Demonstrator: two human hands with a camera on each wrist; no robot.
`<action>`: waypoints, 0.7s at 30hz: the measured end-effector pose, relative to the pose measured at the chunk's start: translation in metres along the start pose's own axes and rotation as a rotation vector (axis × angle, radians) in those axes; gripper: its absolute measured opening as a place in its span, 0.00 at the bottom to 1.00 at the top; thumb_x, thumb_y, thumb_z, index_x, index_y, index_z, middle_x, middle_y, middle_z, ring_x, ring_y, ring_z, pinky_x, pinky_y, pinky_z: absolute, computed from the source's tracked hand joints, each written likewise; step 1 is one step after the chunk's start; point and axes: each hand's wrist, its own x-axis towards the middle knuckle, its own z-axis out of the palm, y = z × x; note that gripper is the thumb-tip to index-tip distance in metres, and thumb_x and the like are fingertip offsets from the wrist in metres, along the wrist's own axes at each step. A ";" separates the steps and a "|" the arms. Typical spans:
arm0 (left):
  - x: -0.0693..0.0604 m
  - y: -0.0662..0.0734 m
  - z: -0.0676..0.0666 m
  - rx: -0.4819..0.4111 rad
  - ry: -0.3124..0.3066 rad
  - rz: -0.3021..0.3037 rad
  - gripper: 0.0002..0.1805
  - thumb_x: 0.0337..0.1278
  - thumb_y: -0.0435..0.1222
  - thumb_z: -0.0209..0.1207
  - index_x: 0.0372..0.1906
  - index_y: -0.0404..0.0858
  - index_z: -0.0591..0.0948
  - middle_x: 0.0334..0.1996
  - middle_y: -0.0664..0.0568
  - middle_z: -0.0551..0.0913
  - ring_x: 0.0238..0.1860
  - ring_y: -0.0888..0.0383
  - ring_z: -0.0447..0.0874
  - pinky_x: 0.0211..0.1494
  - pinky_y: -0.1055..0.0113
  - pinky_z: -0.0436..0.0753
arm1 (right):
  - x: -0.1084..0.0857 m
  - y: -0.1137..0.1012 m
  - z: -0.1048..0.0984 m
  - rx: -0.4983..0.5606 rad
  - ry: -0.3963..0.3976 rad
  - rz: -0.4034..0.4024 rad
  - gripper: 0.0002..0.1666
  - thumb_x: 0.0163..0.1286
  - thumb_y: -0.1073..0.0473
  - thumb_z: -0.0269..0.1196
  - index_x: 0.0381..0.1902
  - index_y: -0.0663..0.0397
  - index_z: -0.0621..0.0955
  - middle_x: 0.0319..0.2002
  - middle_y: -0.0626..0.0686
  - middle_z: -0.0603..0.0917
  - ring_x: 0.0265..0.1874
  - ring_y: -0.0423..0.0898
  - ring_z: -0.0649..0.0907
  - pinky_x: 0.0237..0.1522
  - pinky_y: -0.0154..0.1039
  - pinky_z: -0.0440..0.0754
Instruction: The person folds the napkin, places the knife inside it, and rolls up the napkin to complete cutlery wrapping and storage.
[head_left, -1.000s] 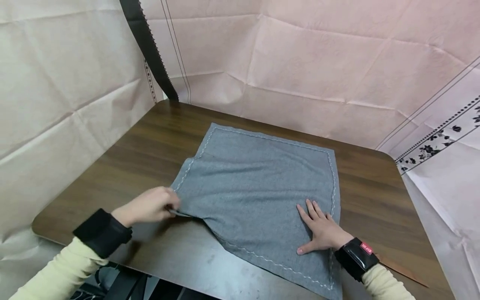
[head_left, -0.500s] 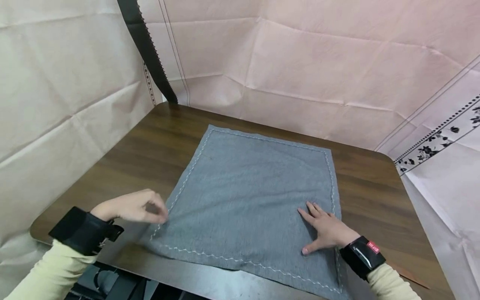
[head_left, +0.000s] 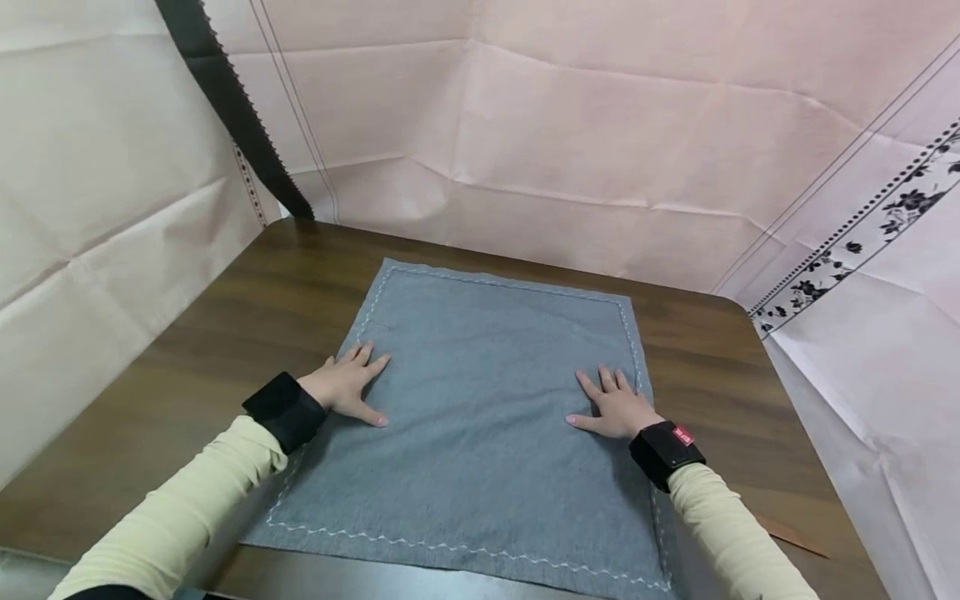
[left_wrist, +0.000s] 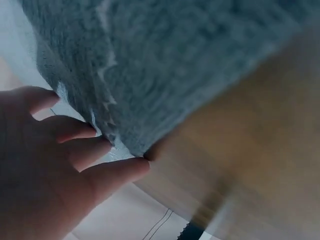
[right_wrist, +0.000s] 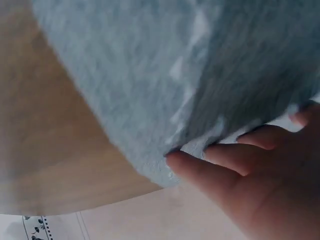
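A square blue-grey cloth (head_left: pixel 480 467) with white zigzag stitching along its edges lies spread on the wooden table, with faint wrinkles across its middle. My left hand (head_left: pixel 348 385) rests on its left edge, fingers spread. On the right side of the cloth, my right hand (head_left: pixel 617 407) lies with its fingers spread as well. Close up in the left wrist view, the left fingers (left_wrist: pixel 117 172) touch the cloth near its stitched border. The right wrist view has the right fingers (right_wrist: pixel 200 172) on the cloth beside the stitching. Neither hand grips anything.
The brown wooden table (head_left: pixel 187 367) shows wood on both sides of the cloth. A thin brown strip (head_left: pixel 795 537) lies at the right, beside the right forearm. Pale sheets (head_left: pixel 525 125) hang behind and beside the table, and a black strap (head_left: pixel 232 108) hangs at the back left.
My left hand has let go of the cloth's near left corner and moved up and right onto its left edge. That corner now lies flat. The right hand stays on the cloth.
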 end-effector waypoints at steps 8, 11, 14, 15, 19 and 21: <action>0.021 -0.008 -0.013 0.021 -0.032 -0.017 0.64 0.31 0.63 0.65 0.70 0.33 0.48 0.67 0.27 0.39 0.67 0.33 0.35 0.56 0.31 0.41 | 0.016 0.008 -0.006 0.027 -0.063 0.125 0.66 0.45 0.23 0.58 0.71 0.52 0.47 0.68 0.71 0.40 0.64 0.72 0.41 0.54 0.71 0.47; 0.024 -0.011 -0.014 0.014 -0.035 -0.021 0.65 0.30 0.64 0.65 0.70 0.33 0.48 0.67 0.27 0.38 0.67 0.33 0.34 0.56 0.30 0.39 | 0.018 0.012 -0.007 0.021 -0.050 0.109 0.66 0.44 0.22 0.57 0.71 0.51 0.47 0.68 0.70 0.41 0.64 0.72 0.42 0.54 0.71 0.49; 0.023 -0.014 -0.011 -0.003 -0.025 -0.014 0.65 0.30 0.64 0.65 0.69 0.32 0.49 0.66 0.26 0.38 0.66 0.32 0.34 0.54 0.29 0.38 | 0.010 0.019 -0.008 0.041 0.006 0.037 0.61 0.49 0.26 0.58 0.70 0.57 0.54 0.66 0.71 0.49 0.64 0.70 0.49 0.55 0.67 0.54; 0.022 -0.015 -0.010 -0.005 -0.020 -0.012 0.65 0.30 0.64 0.65 0.69 0.32 0.49 0.66 0.26 0.38 0.66 0.32 0.34 0.54 0.29 0.38 | 0.005 0.022 -0.009 0.060 0.045 -0.001 0.57 0.52 0.29 0.59 0.68 0.59 0.57 0.65 0.71 0.54 0.63 0.69 0.54 0.55 0.65 0.57; 0.021 -0.017 -0.006 -0.003 0.010 0.008 0.65 0.29 0.65 0.64 0.69 0.32 0.50 0.66 0.27 0.38 0.66 0.32 0.34 0.54 0.29 0.38 | -0.033 0.045 -0.014 0.114 0.206 -0.114 0.37 0.58 0.45 0.63 0.54 0.70 0.72 0.50 0.69 0.75 0.51 0.63 0.73 0.50 0.55 0.69; 0.021 -0.018 -0.007 -0.001 0.020 0.013 0.65 0.29 0.66 0.63 0.69 0.32 0.50 0.67 0.27 0.38 0.66 0.32 0.35 0.54 0.29 0.38 | -0.060 0.059 -0.013 0.114 0.231 -0.116 0.28 0.56 0.50 0.66 0.45 0.68 0.78 0.39 0.63 0.81 0.41 0.59 0.79 0.42 0.51 0.74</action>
